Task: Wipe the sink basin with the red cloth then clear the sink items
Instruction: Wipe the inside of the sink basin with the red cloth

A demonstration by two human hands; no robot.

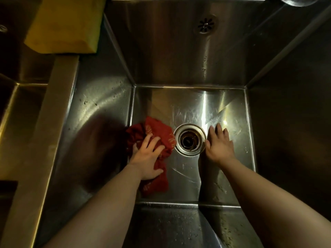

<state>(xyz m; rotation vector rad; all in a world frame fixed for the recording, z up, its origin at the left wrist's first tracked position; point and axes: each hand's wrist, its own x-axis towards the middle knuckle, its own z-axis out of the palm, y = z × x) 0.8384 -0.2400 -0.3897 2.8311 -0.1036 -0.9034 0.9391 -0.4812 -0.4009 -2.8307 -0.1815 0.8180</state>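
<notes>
A deep stainless steel sink basin fills the view. On its floor, left of the round drain, lies a crumpled red cloth with a pale leaf pattern. My left hand lies on top of the cloth with its fingers curled into the fabric. My right hand rests flat on the basin floor just right of the drain, fingers straight and spread. No other loose items show inside the basin.
A yellow sponge lies on the rim at the upper left. A steel divider separates this basin from another on the left. An overflow grate sits in the back wall. Water drops dot the walls.
</notes>
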